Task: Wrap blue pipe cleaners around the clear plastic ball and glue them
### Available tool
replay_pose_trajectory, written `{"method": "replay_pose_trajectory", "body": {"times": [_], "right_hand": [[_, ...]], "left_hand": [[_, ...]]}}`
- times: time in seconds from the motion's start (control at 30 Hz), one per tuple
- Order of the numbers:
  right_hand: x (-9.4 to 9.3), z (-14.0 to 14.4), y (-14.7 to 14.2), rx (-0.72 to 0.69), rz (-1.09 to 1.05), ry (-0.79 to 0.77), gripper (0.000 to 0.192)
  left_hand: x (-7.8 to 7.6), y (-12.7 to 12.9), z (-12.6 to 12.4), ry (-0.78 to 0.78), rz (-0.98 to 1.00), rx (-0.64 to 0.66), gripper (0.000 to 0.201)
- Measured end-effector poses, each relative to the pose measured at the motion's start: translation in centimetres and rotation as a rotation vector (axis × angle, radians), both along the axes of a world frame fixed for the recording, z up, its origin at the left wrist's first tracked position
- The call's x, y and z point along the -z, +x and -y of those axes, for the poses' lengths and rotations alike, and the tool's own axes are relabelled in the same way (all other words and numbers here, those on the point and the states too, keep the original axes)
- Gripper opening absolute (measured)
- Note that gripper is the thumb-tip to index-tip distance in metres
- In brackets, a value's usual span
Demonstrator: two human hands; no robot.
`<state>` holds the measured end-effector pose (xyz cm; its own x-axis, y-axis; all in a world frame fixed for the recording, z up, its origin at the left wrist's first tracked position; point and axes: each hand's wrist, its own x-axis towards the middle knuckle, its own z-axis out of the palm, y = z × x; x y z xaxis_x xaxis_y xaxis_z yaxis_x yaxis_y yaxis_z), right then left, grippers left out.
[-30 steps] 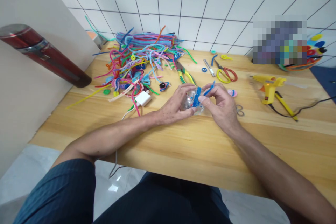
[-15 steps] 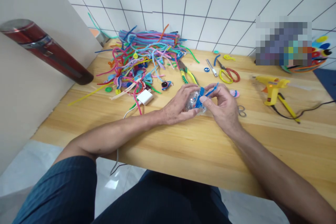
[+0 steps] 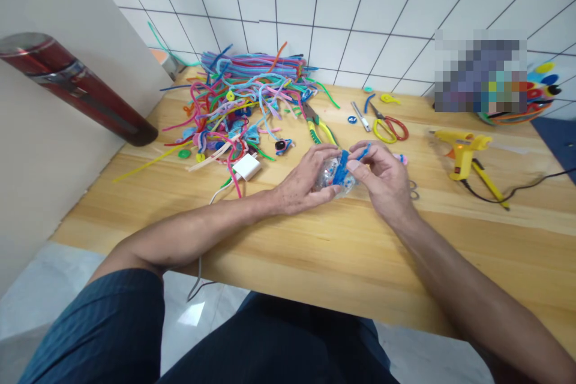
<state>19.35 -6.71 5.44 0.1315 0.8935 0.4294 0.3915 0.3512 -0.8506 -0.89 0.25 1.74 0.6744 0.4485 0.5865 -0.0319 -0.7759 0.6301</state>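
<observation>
Head view: you are working over one wooden desk (image 3: pixel 279 246), your left grip (image 3: pixel 302 181) and right grip (image 3: pixel 381 179) meeting at one clear plastic bundle (image 3: pixel 326 174).
Pliers: one green-and-yellow pair of pliers (image 3: pixel 313 132) is lying just beyond your left grip.
Scissors: you are facing two pairs, the scissors with one red and one yellow handle (image 3: pixel 384 118) and the grey-looped scissors (image 3: pixel 414 194), partly hidden beside your right grip.
Glue gun: one yellow glue gun (image 3: pixel 463 147) is resting to the right, with one slim yellow tool (image 3: pixel 492 186) lying beside it.
Thin cutter: one silver cutter (image 3: pixel 361 117) is lying near one blue disc (image 3: pixel 352 120).
Pipe cleaners: one tangled heap of pipe cleaners (image 3: pixel 243 96) is spreading at the back left, too many to count.
White adapter: one white adapter (image 3: pixel 246 167) is sitting before the heap.
Thermos: one red thermos (image 3: pixel 81 84) is standing at far left.
Bundle look: it is shining, see-through and crinkled, small coloured specks showing within; one fuzzy blue band (image 3: pixel 341 169) is crossing it.
Bundle place: it is sitting between your palms, near the desk's middle; you cannot tell whether it is touching the wood.
Left grip: it is curving partly closed around the bundle, fingers on the far edge, thumb on the near.
Right grip: it is closing thumb to fingers on one blue strand (image 3: pixel 366 149), whose free end is poking upward.
</observation>
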Motion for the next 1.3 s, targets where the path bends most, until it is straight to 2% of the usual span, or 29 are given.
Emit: {"method": "replay_pose_trajectory", "body": {"times": [0.23,0.37,0.6,0.77,1.1,1.3], "right_hand": [[0.25,-0.07,0.01,-0.026,-0.041,-0.058,0.011],[0.32,-0.11,0.06,-0.02,-0.033,-0.012,0.012],[0.51,-0.1,0.07,-0.002,0.028,0.037,0.019],[0.55,-0.08,0.1,-0.006,0.026,0.047,0.02],[0.27,0.27,0.13,-0.005,-0.018,0.01,0.015],[0.46,0.33,0.34,-0.024,-0.049,0.007,0.015]], "left_hand": [[0.26,0.05,0.06,0.043,0.032,0.001,0.068],[0.41,0.04,-0.06,0.064,0.06,0.016,0.071],[0.8,-0.1,-0.43,0.105,-0.002,-0.018,0.09],[0.79,-0.09,-0.46,0.086,-0.005,0.034,0.085],[0.29,-0.23,-0.3,0.06,-0.015,0.013,0.084],[0.51,-0.22,-0.46,0.068,0.045,0.004,0.083]]}}
